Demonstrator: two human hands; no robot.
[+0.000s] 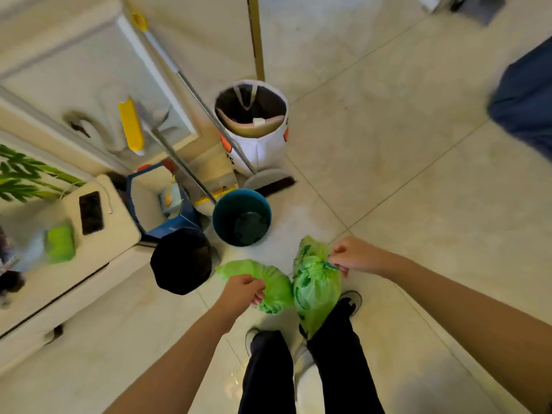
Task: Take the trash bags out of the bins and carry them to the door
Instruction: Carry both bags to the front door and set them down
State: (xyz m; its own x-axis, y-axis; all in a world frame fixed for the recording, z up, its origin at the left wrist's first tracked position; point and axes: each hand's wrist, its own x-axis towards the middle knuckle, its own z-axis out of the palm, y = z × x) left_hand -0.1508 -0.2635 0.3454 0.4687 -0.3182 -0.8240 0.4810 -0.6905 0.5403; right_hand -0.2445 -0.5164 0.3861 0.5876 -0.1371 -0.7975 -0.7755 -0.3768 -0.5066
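Bags first: the left hand (243, 291) is closed around the gathered neck of one green trash bag (268, 286), and the right hand (355, 258) is pinched shut on the knotted top of a second green bag (316, 289). Both bags hang below the grips, touching each other between the two hands, above the person's shoes and dark trousers.

Beyond the left grip stands a teal bin (242, 218); its inside shows only a dark base, no liner. Just left of that grip sits a black bin (180, 261) (interior too dark to read). Farther ahead, a white fabric basket (254, 124) holds a dark lining, a beige curved item and a small white piece. A blue open box (158, 201) beside the bins contains pale packaging, blurred.

Two long handles (191, 94) lean across the basket; their heads are partly hidden behind the teal bin. A dark blue shape (525, 100), far beyond the right grip, is cut off by the frame edge and cannot be identified.
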